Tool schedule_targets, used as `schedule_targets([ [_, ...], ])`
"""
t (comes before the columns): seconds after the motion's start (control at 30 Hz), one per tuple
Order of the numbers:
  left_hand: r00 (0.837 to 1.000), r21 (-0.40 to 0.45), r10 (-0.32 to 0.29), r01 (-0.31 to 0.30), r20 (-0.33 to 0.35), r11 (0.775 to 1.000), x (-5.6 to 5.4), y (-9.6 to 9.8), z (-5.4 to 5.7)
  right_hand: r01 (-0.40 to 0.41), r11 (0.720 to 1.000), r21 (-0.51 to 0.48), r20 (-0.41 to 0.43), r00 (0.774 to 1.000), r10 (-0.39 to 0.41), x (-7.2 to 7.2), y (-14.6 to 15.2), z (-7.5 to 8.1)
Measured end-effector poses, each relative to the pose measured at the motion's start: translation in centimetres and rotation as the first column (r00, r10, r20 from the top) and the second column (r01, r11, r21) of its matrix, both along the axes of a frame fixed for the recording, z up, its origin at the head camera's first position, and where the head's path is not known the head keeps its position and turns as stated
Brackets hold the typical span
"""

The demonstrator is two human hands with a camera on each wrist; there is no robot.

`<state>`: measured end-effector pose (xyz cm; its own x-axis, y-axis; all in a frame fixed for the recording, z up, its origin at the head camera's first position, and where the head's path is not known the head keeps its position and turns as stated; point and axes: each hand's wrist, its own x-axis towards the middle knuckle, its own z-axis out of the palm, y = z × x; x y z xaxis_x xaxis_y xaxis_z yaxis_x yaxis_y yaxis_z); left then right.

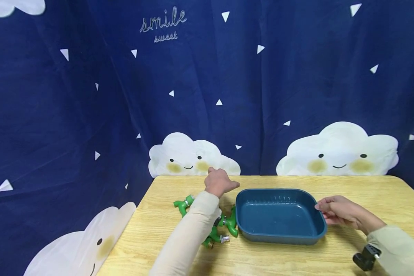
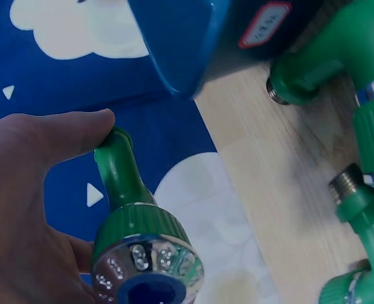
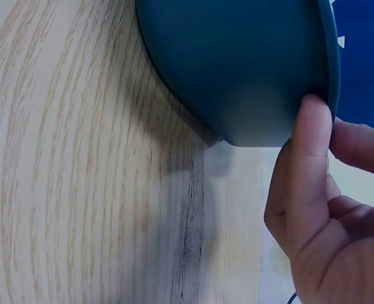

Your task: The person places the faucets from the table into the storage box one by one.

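Note:
My left hand [image 1: 220,182] reaches out above the far side of the table, palm turned down. In the left wrist view it grips a green tap [image 2: 126,171] with a chrome collar; the thumb touches one end, and the other fingers are mostly hidden. From the head view the hand hides this tap. My right hand [image 1: 343,212] pinches the right rim of a dark blue plastic bin [image 1: 279,237], thumb and fingers on either side of the rim [image 3: 332,69]. The bin stands on the table with nothing visible inside.
Several green taps [image 1: 231,222] with metal threaded ends lie beside the bin's left end, partly behind my left forearm. Another tap [image 2: 326,63] shows beside the bin in the left wrist view. A navy curtain [image 1: 248,96] with white clouds hangs behind the wooden table [image 1: 255,258].

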<state>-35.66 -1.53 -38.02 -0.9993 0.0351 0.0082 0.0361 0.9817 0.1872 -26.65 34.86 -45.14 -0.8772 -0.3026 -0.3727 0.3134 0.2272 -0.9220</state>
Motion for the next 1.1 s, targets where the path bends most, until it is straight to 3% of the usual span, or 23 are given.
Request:
schedule_targets([
  [0.37, 0.998, 0.025, -0.063, 0.063, -0.014, 0.998, 1.8, 0.7, 1.0, 0.008, 0.999, 0.045, -0.009, 1.0, -0.008, -0.1, -0.1, 0.2],
  [0.67, 0.988, 0.053, -0.141, 0.144, -0.064, 0.988, 4.0, 1.7, 1.0, 0.011, 0.999, 0.034, -0.003, 1.0, -0.011, -0.1, 0.1, -0.2],
  [0.9, 0.966, 0.022, -0.209, 0.215, -0.153, 0.976, 5.5, 2.3, -0.1, 0.019, 0.999, 0.037, -0.004, 1.0, -0.019, -0.1, 0.1, -0.2],
  [1.1, 0.926, -0.003, -0.295, 0.303, -0.236, 0.953, 6.2, 3.1, -1.2, 0.018, 1.0, 0.024, -0.003, 1.0, -0.018, -0.1, 0.1, -0.2],
])
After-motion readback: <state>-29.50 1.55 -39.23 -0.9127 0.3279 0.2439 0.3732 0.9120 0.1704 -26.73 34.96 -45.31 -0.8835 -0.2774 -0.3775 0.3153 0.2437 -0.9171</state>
